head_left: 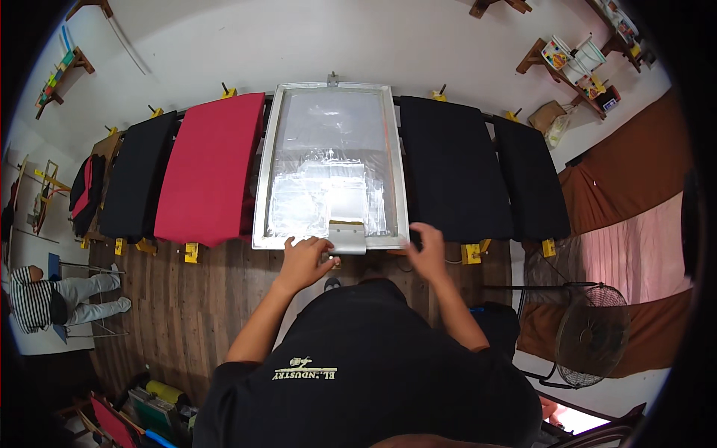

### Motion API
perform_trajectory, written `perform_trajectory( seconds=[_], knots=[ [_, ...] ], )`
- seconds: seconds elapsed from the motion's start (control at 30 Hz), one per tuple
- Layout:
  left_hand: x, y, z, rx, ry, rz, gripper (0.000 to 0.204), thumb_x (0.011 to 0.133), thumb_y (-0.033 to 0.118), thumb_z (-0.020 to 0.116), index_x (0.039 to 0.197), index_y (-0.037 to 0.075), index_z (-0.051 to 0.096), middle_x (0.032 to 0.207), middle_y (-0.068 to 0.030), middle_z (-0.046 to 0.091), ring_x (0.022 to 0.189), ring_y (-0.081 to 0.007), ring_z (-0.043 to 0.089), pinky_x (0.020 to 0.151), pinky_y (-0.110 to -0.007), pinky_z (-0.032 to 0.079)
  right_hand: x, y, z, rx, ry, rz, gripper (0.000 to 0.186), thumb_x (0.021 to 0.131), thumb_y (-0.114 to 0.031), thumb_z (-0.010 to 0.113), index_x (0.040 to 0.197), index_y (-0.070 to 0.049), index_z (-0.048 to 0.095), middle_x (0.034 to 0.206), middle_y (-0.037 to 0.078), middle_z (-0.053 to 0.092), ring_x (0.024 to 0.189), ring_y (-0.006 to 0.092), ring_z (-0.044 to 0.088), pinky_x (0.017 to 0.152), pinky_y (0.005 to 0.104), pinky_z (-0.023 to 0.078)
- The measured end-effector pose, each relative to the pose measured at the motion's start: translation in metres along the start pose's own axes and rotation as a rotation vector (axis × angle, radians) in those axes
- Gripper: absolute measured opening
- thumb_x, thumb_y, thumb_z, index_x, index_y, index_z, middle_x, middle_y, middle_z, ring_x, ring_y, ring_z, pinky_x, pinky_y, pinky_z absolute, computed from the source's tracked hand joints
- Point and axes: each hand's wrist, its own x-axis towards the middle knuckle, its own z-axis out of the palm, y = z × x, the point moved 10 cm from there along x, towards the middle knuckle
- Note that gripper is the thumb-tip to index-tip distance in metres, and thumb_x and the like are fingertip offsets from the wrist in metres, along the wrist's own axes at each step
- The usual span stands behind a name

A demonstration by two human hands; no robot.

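A silver-framed printing screen (396, 160) lies in the middle of the row, its mesh partly covered with shiny clear tape. A metal squeegee (347, 237) rests at its near edge, with a dark yellowish line along the blade. My left hand (305, 257) bends its fingers over the frame's near edge, just left of the squeegee, thumb lower down. Beside the near right corner is my right hand (427, 254), its thumb and fingers apart in a curve, the fingertips close to the frame. Whether they touch it I cannot tell.
A red cloth-covered board (209, 168) stands left of the screen, a black one (457, 168) right; more black ones flank them. Yellow clamps (192, 252) stick out below. A standing fan (591, 336) is at the right. Another person (45, 299) sits far left.
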Motion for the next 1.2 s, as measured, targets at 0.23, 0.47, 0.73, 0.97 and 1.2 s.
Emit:
perform_trajectory(
  seconds=[0.23, 0.47, 0.73, 0.97, 1.2],
  knots=[
    [0.04, 0.016, 0.044, 0.312, 0.026, 0.08, 0.066, 0.075, 0.041, 0.085, 0.124, 0.003, 0.063, 0.129, -0.0098, 0.062, 0.119, -0.029, 0.06, 0.103, -0.047, 0.044, 0.015, -0.101, 0.109, -0.067, -0.338, -0.388, 0.066, 0.072, -0.028, 0.086, 0.126, -0.001, 0.059, 0.129, 0.018, 0.06, 0.123, 0.0351, 0.055, 0.103, 0.043, 0.046],
    [0.063, 0.013, 0.058, 0.392, -0.109, 0.142, 0.052, 0.063, 0.029, 0.09, 0.101, 0.003, 0.066, 0.102, -0.0128, 0.064, 0.099, -0.0296, 0.065, 0.089, -0.044, 0.049, 0.016, -0.093, 0.153, -0.097, -0.43, -0.442, 0.03, 0.072, -0.004, 0.065, 0.101, -0.001, 0.059, 0.096, 0.012, 0.054, 0.093, 0.03, 0.058, 0.078, 0.0407, 0.052],
    [0.085, -0.002, 0.037, 0.119, -0.087, 0.09, 0.05, 0.058, 0.024, 0.087, 0.095, 0.001, 0.062, 0.096, -0.0197, 0.061, 0.078, -0.0408, 0.067, 0.07, -0.049, 0.057, 0.038, -0.096, 0.168, -0.216, -0.577, -0.414, 0.028, 0.072, -0.007, 0.068, 0.099, 0.001, 0.064, 0.098, 0.015, 0.06, 0.089, 0.0314, 0.063, 0.075, 0.0421, 0.056],
    [0.126, 0.007, 0.03, 0.181, -0.219, 0.222, 0.044, 0.074, 0.022, 0.078, 0.108, 0.0, 0.062, 0.101, -0.0225, 0.064, 0.084, -0.0412, 0.07, 0.074, -0.049, 0.059, 0.098, -0.083, 0.149, -0.141, -0.61, -0.092, 0.032, 0.071, -0.007, 0.075, 0.103, -0.007, 0.069, 0.1, 0.015, 0.068, 0.096, 0.0373, 0.068, 0.085, 0.0473, 0.056],
    [0.16, -0.017, 0.051, 0.271, -0.313, 0.249, 0.037, 0.081, 0.016, 0.07, 0.113, 0.001, 0.062, 0.104, -0.0236, 0.069, 0.089, -0.0395, 0.071, 0.081, -0.047, 0.059, 0.115, -0.062, 0.171, -0.283, -0.672, -0.039, 0.036, 0.071, -0.006, 0.073, 0.107, -0.007, 0.071, 0.106, 0.017, 0.071, 0.104, 0.0375, 0.067, 0.091, 0.0448, 0.055]
  ],
)
